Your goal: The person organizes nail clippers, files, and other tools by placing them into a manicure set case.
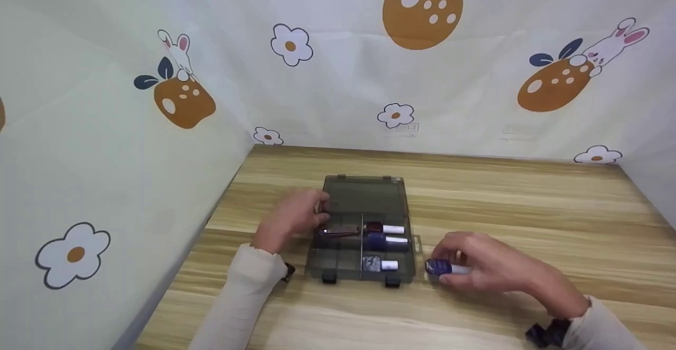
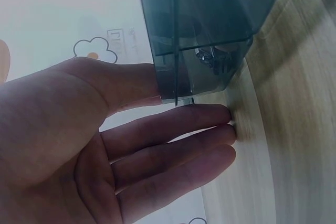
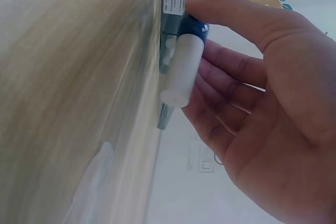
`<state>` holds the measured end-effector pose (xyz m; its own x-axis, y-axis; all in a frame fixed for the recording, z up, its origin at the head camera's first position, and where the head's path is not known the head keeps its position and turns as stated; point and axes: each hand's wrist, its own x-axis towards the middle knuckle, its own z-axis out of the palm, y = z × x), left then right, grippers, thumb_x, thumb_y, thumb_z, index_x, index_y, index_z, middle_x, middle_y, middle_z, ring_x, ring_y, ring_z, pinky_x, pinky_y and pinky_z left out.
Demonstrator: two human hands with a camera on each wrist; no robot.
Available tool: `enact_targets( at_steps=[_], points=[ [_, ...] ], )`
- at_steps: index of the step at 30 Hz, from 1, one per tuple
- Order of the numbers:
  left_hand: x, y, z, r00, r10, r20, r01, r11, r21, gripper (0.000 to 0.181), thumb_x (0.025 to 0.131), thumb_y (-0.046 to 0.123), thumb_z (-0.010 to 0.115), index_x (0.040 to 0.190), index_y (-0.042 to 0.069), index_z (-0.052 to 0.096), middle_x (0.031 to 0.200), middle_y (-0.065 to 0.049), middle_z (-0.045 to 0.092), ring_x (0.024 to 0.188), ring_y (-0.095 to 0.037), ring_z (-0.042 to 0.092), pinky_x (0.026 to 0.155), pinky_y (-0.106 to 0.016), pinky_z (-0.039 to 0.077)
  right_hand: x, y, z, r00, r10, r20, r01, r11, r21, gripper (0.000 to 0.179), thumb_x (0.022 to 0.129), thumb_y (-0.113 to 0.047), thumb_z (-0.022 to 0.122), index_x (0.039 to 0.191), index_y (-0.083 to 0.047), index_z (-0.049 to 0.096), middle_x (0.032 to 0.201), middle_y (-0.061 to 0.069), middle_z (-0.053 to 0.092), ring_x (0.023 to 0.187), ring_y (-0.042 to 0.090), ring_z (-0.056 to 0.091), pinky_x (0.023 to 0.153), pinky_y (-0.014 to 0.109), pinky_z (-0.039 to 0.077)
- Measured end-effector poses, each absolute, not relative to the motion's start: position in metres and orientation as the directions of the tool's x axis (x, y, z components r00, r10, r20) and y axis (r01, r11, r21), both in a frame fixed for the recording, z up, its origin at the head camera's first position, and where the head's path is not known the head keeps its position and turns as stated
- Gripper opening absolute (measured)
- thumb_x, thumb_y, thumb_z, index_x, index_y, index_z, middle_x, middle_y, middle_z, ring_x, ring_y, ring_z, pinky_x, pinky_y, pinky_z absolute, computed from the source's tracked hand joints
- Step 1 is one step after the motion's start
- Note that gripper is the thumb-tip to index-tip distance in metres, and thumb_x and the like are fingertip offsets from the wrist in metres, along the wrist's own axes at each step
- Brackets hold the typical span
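Note:
A smoky see-through plastic box (image 1: 338,260) lies on the table, its lid (image 1: 364,194) laid back. My left hand (image 1: 296,213) rests at the box's left edge near the hinge; in the left wrist view the thumb meets the plastic and the fingers lie nearly straight. To the box's right, my right hand (image 1: 483,263) pinches a dark blue nail polish bottle (image 1: 438,267) with a white cap (image 3: 184,69), low over the table. Inside the box's right column lie a dark red bottle (image 1: 374,227), a blue bottle (image 1: 376,242) and a glittery bottle (image 1: 372,263).
A slim dark red object (image 1: 338,231) with a shiny end lies in the box's left half. Two black latches (image 1: 392,282) stick out at the box's front. The wooden table (image 1: 501,191) meets a printed curtain (image 1: 338,75) at the back and sides.

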<state>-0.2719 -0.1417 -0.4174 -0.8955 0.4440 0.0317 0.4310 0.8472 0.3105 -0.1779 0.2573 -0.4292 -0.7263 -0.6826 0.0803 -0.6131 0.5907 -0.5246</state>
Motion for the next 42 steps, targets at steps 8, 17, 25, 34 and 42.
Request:
enact_targets(
  at_steps=[8, 17, 25, 34, 42],
  points=[
    [-0.273, -0.142, -0.415, -0.903, 0.430, 0.020, 0.417, 0.862, 0.287, 0.009, 0.097, 0.019, 0.081, 0.100, 0.013, 0.075, 0.088, -0.001, 0.072, 0.078, -0.018, 0.063, 0.072, -0.041, 0.053, -0.180, 0.247, -0.421, -0.747, -0.650, 0.142, -0.622, 0.607, -0.495, 0.028, 0.094, -0.033, 0.085, 0.117, -0.020, 0.076, 0.101, -0.013, 0.072, 0.089, 0.002, 0.065, 0.074, 0.025, 0.058],
    [-0.274, -0.142, -0.414, -0.898, 0.439, 0.030, 0.429, 0.858, 0.283, 0.009, 0.097, 0.019, 0.082, 0.101, 0.013, 0.076, 0.087, -0.001, 0.072, 0.077, -0.017, 0.063, 0.069, -0.039, 0.052, -0.191, 0.221, -0.413, -0.727, -0.665, 0.173, -0.651, 0.588, -0.479, 0.029, 0.096, -0.030, 0.083, 0.121, -0.017, 0.077, 0.101, -0.010, 0.074, 0.089, 0.004, 0.066, 0.074, 0.029, 0.061],
    [-0.274, -0.143, -0.416, -0.884, 0.462, 0.067, 0.460, 0.837, 0.296, 0.008, 0.095, 0.016, 0.083, 0.096, 0.012, 0.076, 0.086, -0.002, 0.073, 0.077, -0.018, 0.063, 0.071, -0.040, 0.053, -0.203, 0.190, -0.411, -0.683, -0.703, 0.200, -0.698, 0.546, -0.464, 0.030, 0.095, -0.029, 0.084, 0.118, -0.012, 0.077, 0.102, -0.002, 0.075, 0.085, 0.008, 0.066, 0.071, 0.028, 0.059],
    [-0.272, -0.145, -0.418, -0.888, 0.454, 0.077, 0.454, 0.835, 0.311, 0.006, 0.094, 0.014, 0.083, 0.094, 0.013, 0.077, 0.084, -0.001, 0.073, 0.075, -0.017, 0.062, 0.069, -0.039, 0.053, -0.205, 0.162, -0.418, -0.659, -0.728, 0.190, -0.724, 0.545, -0.423, 0.031, 0.094, -0.030, 0.085, 0.119, -0.012, 0.077, 0.111, 0.000, 0.076, 0.096, 0.013, 0.071, 0.085, 0.030, 0.062],
    [-0.272, -0.143, -0.418, -0.884, 0.463, 0.066, 0.460, 0.833, 0.307, 0.006, 0.095, 0.016, 0.083, 0.096, 0.013, 0.077, 0.088, -0.002, 0.075, 0.078, -0.018, 0.065, 0.072, -0.040, 0.056, -0.205, 0.157, -0.424, -0.652, -0.724, 0.223, -0.733, 0.528, -0.429, 0.030, 0.093, -0.027, 0.086, 0.117, -0.011, 0.076, 0.111, 0.002, 0.075, 0.096, 0.016, 0.072, 0.084, 0.033, 0.063]
  ],
)
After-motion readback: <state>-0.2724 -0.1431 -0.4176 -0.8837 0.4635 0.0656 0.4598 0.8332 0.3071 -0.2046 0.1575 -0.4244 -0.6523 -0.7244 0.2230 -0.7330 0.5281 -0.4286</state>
